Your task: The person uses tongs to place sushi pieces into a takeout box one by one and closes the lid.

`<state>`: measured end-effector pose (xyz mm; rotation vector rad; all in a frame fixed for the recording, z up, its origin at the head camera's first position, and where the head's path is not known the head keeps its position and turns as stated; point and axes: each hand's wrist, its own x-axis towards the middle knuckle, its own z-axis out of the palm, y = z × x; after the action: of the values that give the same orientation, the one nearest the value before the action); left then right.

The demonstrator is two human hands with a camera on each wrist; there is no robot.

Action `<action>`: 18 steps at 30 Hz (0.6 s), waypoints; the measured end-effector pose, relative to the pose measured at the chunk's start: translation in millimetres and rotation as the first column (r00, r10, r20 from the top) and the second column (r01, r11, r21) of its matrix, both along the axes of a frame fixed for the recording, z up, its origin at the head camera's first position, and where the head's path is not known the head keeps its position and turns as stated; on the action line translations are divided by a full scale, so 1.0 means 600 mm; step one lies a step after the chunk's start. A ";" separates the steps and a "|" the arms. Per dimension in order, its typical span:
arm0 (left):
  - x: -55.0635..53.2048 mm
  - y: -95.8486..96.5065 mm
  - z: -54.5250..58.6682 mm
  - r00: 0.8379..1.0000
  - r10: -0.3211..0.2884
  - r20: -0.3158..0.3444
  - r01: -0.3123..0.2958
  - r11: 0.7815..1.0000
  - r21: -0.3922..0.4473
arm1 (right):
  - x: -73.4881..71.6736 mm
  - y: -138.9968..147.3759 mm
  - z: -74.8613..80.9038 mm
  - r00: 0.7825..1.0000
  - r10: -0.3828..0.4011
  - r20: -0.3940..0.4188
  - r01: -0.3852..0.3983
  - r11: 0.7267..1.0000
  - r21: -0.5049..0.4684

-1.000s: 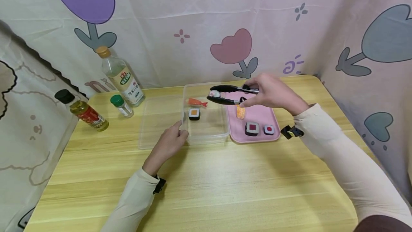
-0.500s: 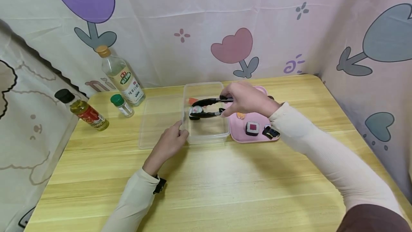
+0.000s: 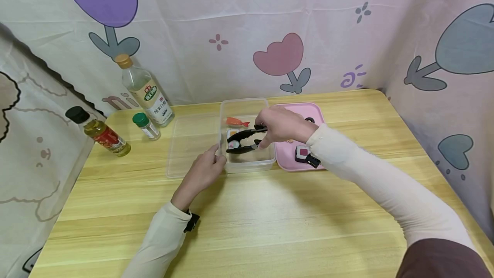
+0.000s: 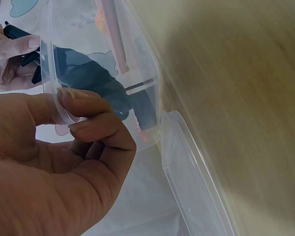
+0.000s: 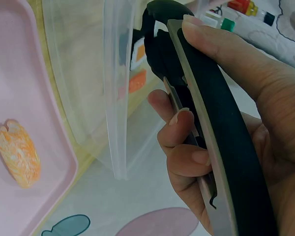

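Observation:
My left hand (image 3: 202, 168) pinches the near left rim of a clear plastic container (image 3: 251, 166); the left wrist view shows thumb and finger on that rim (image 4: 54, 93). My right hand (image 3: 283, 123) grips black-and-steel tongs (image 3: 241, 134), reaching into the container from the right. Between the tong tips sits a small round toy sushi roll (image 3: 233, 144), low in the container's left side. Behind it lie a square roll with an orange centre (image 3: 232, 131), partly covered by the tongs, and an orange-red shrimp piece (image 3: 236, 121).
Right of the container is a pink tray (image 3: 283, 162) with a dark-red-centred roll (image 3: 302, 152) and an orange-and-white piece (image 5: 18, 155). A clear lid (image 3: 193, 149) lies left. A green-capped shaker (image 3: 146, 126), a clear bottle (image 3: 148, 93) and an oil bottle (image 3: 104, 136) stand beyond.
My right hand has carried the round roll in the tongs left and down into the container, beside the orange-centred roll. My left hand stays on the rim.

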<state>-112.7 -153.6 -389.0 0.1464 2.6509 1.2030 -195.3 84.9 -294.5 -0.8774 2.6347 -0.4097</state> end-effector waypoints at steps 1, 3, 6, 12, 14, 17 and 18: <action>0.000 0.000 0.000 1.000 0.000 -0.002 0.000 1.000 0.003 | 0.000 -0.003 -0.001 1.000 0.003 -0.003 -0.003 1.000 0.009; 0.000 -0.001 0.000 1.000 -0.002 -0.008 0.002 1.000 0.009 | 0.001 -0.007 -0.003 1.000 0.011 -0.007 -0.011 1.000 0.023; -0.001 0.000 0.000 1.000 -0.006 -0.014 0.006 1.000 0.012 | 0.001 -0.011 -0.007 1.000 0.019 0.001 -0.019 0.999 0.030; -0.002 0.000 0.001 1.000 -0.006 -0.020 0.006 1.000 0.001 | -0.002 -0.019 -0.013 0.999 0.038 0.005 -0.038 0.998 0.052; -0.002 0.001 0.001 1.000 -0.006 -0.024 0.006 1.000 -0.006 | -0.002 -0.020 -0.015 0.999 0.044 0.004 -0.044 0.997 0.057; -0.003 0.001 0.000 1.000 -0.005 -0.026 0.005 1.000 -0.014 | -0.003 -0.022 -0.016 0.999 0.053 0.001 -0.053 0.997 0.065; -0.003 0.001 0.000 1.000 -0.005 -0.027 0.005 1.000 -0.017 | -0.003 -0.022 -0.017 0.998 0.055 0.000 -0.055 0.996 0.066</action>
<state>-114.6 -153.2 -389.0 0.1675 2.6816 1.1851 -197.1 71.7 -304.7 -0.9273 2.6033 -0.3056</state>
